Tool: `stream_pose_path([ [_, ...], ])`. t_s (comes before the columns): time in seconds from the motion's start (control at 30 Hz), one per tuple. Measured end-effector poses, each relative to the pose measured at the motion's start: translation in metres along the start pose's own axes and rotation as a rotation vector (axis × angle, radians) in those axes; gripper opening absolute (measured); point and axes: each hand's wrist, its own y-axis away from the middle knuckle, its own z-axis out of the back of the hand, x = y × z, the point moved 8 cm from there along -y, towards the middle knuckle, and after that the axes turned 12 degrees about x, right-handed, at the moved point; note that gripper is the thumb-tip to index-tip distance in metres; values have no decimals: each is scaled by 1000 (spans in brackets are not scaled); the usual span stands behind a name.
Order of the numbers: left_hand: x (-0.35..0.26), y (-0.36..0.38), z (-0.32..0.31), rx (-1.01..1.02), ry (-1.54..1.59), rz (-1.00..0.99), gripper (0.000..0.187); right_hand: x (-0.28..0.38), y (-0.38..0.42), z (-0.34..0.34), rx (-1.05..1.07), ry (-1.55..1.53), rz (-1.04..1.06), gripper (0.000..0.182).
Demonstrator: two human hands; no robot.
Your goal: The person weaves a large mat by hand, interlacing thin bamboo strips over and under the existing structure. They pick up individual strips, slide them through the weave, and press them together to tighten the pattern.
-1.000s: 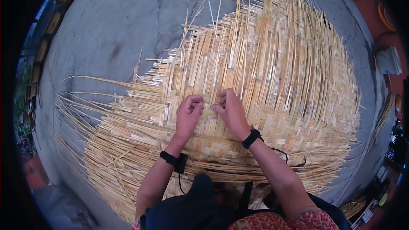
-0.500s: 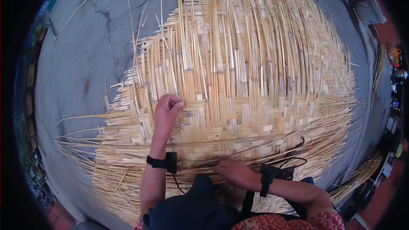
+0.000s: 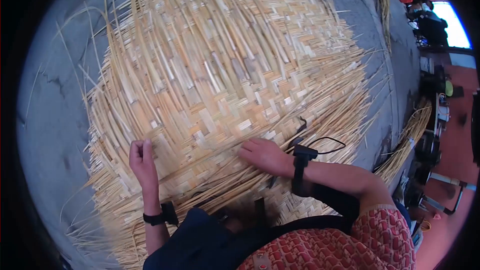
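Observation:
A large woven mat of split reed strips [image 3: 240, 120] lies on the ground before me, with a herringbone weave and loose strips lifting along its far side. My left hand [image 3: 142, 162] is over the mat's left part, its fingers curled and the thumb pressed to them. Whatever is in that pinch is too blurred to make out. Lower in the middle, my right hand [image 3: 267, 156] lies closed over a long reed strip [image 3: 215, 151] that crosses the weave. A black band with a small box sits on each wrist.
Grey cracked concrete [image 3: 55, 110] surrounds the mat. A bundle of loose reeds [image 3: 407, 135] lies to the right. Beyond it are assorted items along a reddish floor [image 3: 457, 135]. A black cable [image 3: 327, 145] loops beside my right wrist.
The view has turned and shifted, so the mat sits further left and tilted. My left hand has moved left across the weave; my right hand stays near the crosswise strips.

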Motion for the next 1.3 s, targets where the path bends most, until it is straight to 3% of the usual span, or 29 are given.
stream_pose_path([
  [0.03,-6,11,-25,114,-8,12,21,-25,0,6,-23,126,-100,21],
  [0.13,-53,42,-93,377,-341,-329,11,-59,-4,4,-11,267,-119,21],
  [0.27,-90,70,-144,544,-587,-603,25,-43,-8,14,-120,176,-31,19],
  [0.3,-76,73,-151,612,-651,-529,38,-34,-8,23,-120,186,-16,19],
  [0.33,-73,74,-150,612,-653,-535,38,-29,-7,30,-125,189,-19,19],
  [0.4,-42,69,-154,791,-622,-207,40,-16,-4,35,-72,225,10,20],
  [0.43,-41,70,-157,797,-624,-209,40,-9,-2,41,-75,223,4,20],
  [0.5,-50,71,-159,699,-723,-380,36,13,15,74,-414,309,59,21],
  [0.53,-61,69,-163,702,-725,-377,36,15,24,77,-414,305,58,21],
  [0.6,-114,80,-158,385,-726,-797,25,28,53,56,-67,217,223,17],
  [0.63,-107,83,-161,396,-726,-796,25,25,76,50,85,249,249,17],
  [0.7,-67,91,-170,684,-455,-540,16,4,134,53,345,264,251,13],
  [0.73,-67,99,-169,693,-465,-521,16,-14,163,67,391,163,155,11],
  [0.8,-61,125,-194,1052,-427,-386,13,-56,222,87,546,243,-139,13],
  [0.97,-43,149,-206,1132,-544,-431,12,-91,310,118,396,136,-630,12],
  [1.03,-40,148,-203,1134,-540,-413,12,-85,316,101,333,65,-622,13],
  [1.1,-40,144,-192,1118,-317,-268,11,-79,309,77,266,-77,-593,14],
  [1.2,-44,147,-182,1141,-388,-205,13,-76,280,43,131,-379,-513,17],
  [1.3,-37,154,-178,1095,-468,-299,14,-80,243,32,-99,-389,-439,23],
])
